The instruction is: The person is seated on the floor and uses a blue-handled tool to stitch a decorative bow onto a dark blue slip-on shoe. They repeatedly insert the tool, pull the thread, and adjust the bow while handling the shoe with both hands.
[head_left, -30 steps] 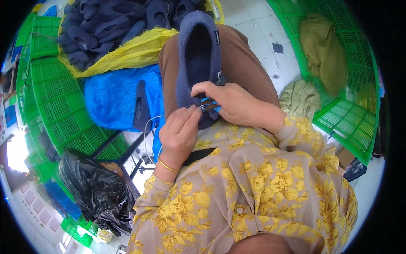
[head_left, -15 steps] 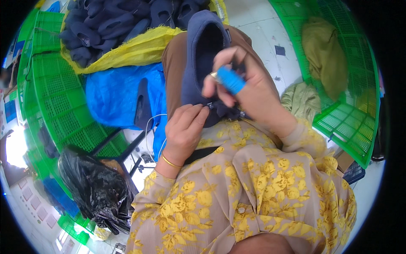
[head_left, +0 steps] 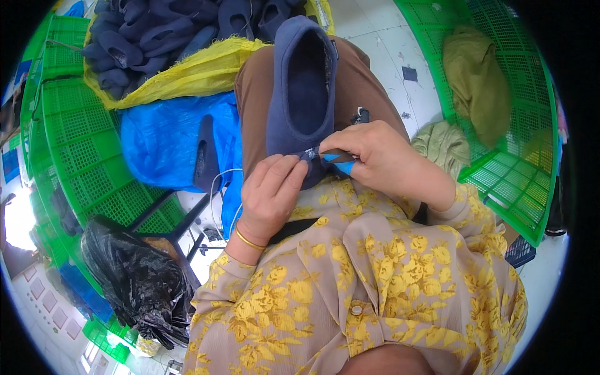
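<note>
Navy shoe (head_left: 282, 112) just beyond both hands.
The left hand (head_left: 269, 190) pinches its near end; beside it, the right hand (head_left: 387, 156) grips a small blue-and-dark tool (head_left: 340, 157), fingers curled.

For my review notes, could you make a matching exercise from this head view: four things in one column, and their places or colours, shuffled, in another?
Things
1. bracelet
2. yellow sack
3. shoe at the middle of the picture
4. plastic bag at the lower left

Places and colours
A. lies over the brown trousers
B. black and crumpled
C. at the wrist of the left hand
D. filled with a heap of dark shoes

Right pairs: 1-C, 2-D, 3-A, 4-B
</note>
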Demonstrator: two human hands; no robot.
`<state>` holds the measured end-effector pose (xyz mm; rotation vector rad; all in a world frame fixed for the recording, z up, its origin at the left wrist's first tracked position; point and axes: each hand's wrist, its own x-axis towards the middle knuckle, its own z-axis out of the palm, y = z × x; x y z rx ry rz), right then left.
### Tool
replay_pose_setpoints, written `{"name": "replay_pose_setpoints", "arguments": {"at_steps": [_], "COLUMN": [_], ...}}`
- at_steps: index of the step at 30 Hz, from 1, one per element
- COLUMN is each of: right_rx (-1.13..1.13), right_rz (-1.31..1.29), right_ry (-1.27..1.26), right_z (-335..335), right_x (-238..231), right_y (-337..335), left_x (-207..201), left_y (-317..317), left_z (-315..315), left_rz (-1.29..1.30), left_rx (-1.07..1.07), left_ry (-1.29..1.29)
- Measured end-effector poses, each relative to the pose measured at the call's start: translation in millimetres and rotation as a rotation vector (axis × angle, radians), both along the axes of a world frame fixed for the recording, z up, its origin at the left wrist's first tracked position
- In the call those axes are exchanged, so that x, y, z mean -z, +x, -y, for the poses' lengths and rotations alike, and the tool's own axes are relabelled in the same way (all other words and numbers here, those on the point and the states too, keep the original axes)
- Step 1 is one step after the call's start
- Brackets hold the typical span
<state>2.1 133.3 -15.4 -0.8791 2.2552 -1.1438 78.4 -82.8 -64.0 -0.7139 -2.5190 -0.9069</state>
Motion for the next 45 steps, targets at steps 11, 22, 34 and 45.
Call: {"name": "replay_pose_setpoints", "arguments": {"at_steps": [11,22,34,45], "right_rx": [-0.010,0.093,0.131,0.135], "right_rz": [-0.039,-0.116,-0.033,-0.022], "right_ry": [0.106,0.214,0.232,0.136], "right_z": [11,37,18,23], "right_x": [1,24,24,40], "right_y": [-1,15,29,34], "left_x": [3,7,2,4], "left_y": [0,-2,2,4], "left_z": [2,-3,-4,-4], "left_rz": [0.005,0.070,0.077,0.089], "left_rx": [0.009,-0.021,-0.077,-0.058], "left_ry": [0.011,0.040,0.040,0.073]}}
